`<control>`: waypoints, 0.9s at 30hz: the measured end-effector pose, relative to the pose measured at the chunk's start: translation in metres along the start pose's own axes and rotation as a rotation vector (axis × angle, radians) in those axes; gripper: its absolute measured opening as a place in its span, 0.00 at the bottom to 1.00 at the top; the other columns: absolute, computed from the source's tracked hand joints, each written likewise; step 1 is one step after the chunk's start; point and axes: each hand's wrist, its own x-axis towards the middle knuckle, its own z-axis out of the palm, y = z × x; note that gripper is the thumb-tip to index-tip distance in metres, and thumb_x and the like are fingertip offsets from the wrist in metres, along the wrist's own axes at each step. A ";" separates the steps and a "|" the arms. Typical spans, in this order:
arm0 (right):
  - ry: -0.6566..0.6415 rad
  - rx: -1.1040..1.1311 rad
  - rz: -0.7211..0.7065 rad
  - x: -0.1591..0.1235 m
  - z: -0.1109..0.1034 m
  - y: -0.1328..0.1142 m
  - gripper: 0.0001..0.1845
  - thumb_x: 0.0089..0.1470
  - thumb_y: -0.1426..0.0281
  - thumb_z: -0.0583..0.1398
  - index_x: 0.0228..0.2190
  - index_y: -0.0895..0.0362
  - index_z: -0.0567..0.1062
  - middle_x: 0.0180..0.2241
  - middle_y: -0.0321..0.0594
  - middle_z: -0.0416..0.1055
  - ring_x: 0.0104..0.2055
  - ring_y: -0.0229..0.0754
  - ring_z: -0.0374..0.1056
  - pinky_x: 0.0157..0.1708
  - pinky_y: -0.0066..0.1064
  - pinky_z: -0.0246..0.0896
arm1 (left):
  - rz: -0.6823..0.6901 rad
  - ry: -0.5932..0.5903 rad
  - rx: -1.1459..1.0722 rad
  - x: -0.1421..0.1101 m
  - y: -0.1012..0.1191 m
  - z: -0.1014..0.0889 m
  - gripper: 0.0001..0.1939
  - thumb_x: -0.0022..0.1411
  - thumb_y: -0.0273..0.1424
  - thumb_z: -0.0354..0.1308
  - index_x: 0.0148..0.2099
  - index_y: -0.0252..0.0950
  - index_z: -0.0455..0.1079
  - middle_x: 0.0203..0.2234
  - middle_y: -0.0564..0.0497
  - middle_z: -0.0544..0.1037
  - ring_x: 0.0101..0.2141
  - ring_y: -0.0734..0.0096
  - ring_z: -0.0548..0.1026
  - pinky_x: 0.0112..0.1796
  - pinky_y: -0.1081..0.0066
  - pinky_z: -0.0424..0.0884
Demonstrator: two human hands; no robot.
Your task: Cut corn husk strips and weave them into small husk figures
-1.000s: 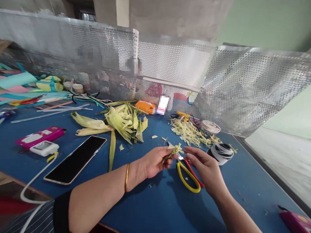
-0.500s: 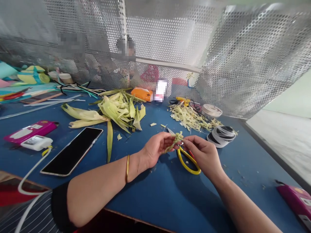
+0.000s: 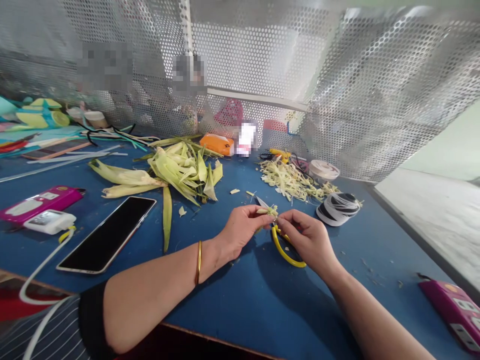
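Between my left thumb and fingers is a small braided strip of pale green corn husk [image 3: 268,211], most of it hidden by my left hand [image 3: 239,232], which is closed on it. At the strip's right end, the fingertips of my right hand [image 3: 308,241] are pinched together on it; the exact strand is too small to make out. Under both hands, scissors with yellow handles [image 3: 288,260] lie on the blue table [image 3: 225,310], their blade tips pointing away from me. My right hand covers part of the handles.
Corn husks [image 3: 176,167] are heaped left of centre, with husk shreds [image 3: 285,177] at the back right. A black-and-white thread spool [image 3: 337,209] stands right. A phone [image 3: 108,232] and magenta devices [image 3: 452,310] lie at the sides. A perforated metal screen [image 3: 255,50] borders the back.
My left thumb has closed over the braided husk, which lay more exposed across the fingers before. My right hand has shifted slightly left. The view has moved a little.
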 end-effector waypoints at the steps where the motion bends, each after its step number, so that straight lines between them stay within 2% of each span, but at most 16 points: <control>1: -0.004 0.037 0.019 0.001 0.000 0.001 0.17 0.56 0.56 0.58 0.28 0.57 0.75 0.23 0.37 0.70 0.26 0.38 0.63 0.26 0.27 0.59 | -0.006 -0.011 -0.004 0.001 -0.001 -0.001 0.10 0.46 0.32 0.70 0.31 0.33 0.77 0.23 0.53 0.75 0.26 0.77 0.69 0.31 0.73 0.64; 4: 0.040 0.200 0.095 0.004 0.000 0.005 0.20 0.55 0.53 0.58 0.34 0.57 0.76 0.28 0.39 0.74 0.30 0.41 0.69 0.33 0.30 0.65 | -0.053 -0.026 -0.060 0.003 -0.001 -0.004 0.13 0.43 0.33 0.72 0.32 0.33 0.78 0.27 0.50 0.78 0.29 0.75 0.72 0.34 0.72 0.65; 7: 0.081 0.344 0.186 0.006 0.002 0.006 0.21 0.51 0.51 0.61 0.34 0.57 0.76 0.29 0.40 0.74 0.31 0.41 0.71 0.36 0.33 0.67 | -0.073 -0.018 -0.126 0.002 0.003 -0.006 0.14 0.42 0.34 0.73 0.33 0.34 0.77 0.33 0.48 0.79 0.36 0.71 0.74 0.42 0.70 0.66; 11: -0.057 0.322 0.165 0.004 0.008 0.002 0.18 0.48 0.55 0.64 0.31 0.58 0.77 0.28 0.38 0.75 0.31 0.40 0.69 0.33 0.30 0.64 | -0.061 -0.024 -0.163 0.000 0.004 -0.005 0.14 0.42 0.33 0.73 0.33 0.34 0.77 0.34 0.49 0.79 0.39 0.69 0.73 0.45 0.68 0.66; 15: -0.098 0.260 0.111 0.001 0.016 0.003 0.16 0.52 0.57 0.61 0.26 0.57 0.75 0.24 0.35 0.71 0.26 0.36 0.63 0.27 0.27 0.58 | -0.050 -0.023 -0.152 -0.001 0.001 -0.004 0.15 0.42 0.33 0.73 0.32 0.33 0.76 0.31 0.50 0.77 0.36 0.70 0.73 0.42 0.68 0.67; 19: -0.146 0.228 0.090 0.000 0.017 0.008 0.15 0.54 0.59 0.59 0.25 0.57 0.74 0.23 0.35 0.71 0.25 0.36 0.63 0.28 0.28 0.59 | 0.017 -0.034 -0.022 -0.002 0.004 -0.002 0.13 0.42 0.33 0.71 0.31 0.33 0.75 0.27 0.52 0.76 0.30 0.73 0.71 0.36 0.70 0.66; 25: -0.166 0.204 0.088 0.001 0.015 0.007 0.15 0.54 0.60 0.59 0.23 0.57 0.72 0.22 0.35 0.70 0.25 0.36 0.63 0.29 0.28 0.58 | 0.165 -0.063 0.239 -0.001 0.010 -0.006 0.08 0.46 0.32 0.68 0.29 0.33 0.74 0.25 0.53 0.76 0.29 0.72 0.71 0.35 0.72 0.66; 27: -0.187 0.218 0.100 0.000 0.014 0.005 0.15 0.54 0.60 0.59 0.22 0.57 0.71 0.22 0.35 0.70 0.25 0.36 0.62 0.28 0.28 0.58 | 0.205 -0.037 0.316 0.002 0.008 -0.009 0.08 0.47 0.32 0.67 0.29 0.34 0.74 0.25 0.52 0.77 0.29 0.72 0.72 0.34 0.72 0.66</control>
